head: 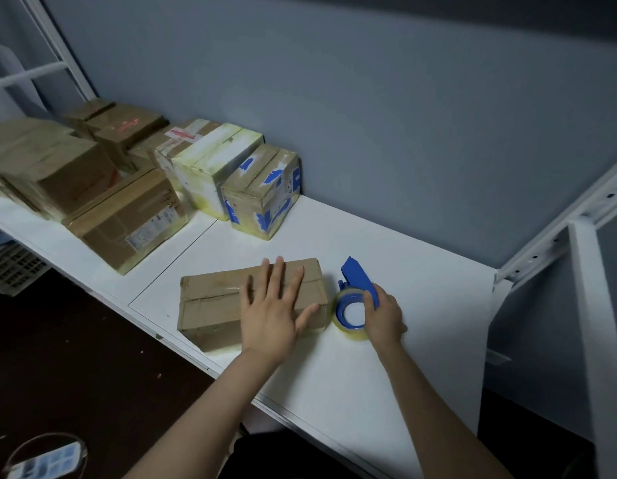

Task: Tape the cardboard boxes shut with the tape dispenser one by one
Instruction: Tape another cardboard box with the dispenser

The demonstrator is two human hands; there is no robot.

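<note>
We pin the cardboard box (210,300), left hand (270,318) grip splayed flat; right hand (383,318) grip wraps the tape dispenser (358,276) handle. Box likely light, stiff, slides easily.

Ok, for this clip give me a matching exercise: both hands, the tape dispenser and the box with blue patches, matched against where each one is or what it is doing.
Things:
1. left hand
2. right hand
3. tape dispenser
4. box with blue patches

States:
A. stands at the back, by the wall
B. grips the blue handle
C. lies flat on top of the near box
D. sits on the table, just right of the near box

Pairs: 1-C, 2-B, 3-D, 4-A.
</note>
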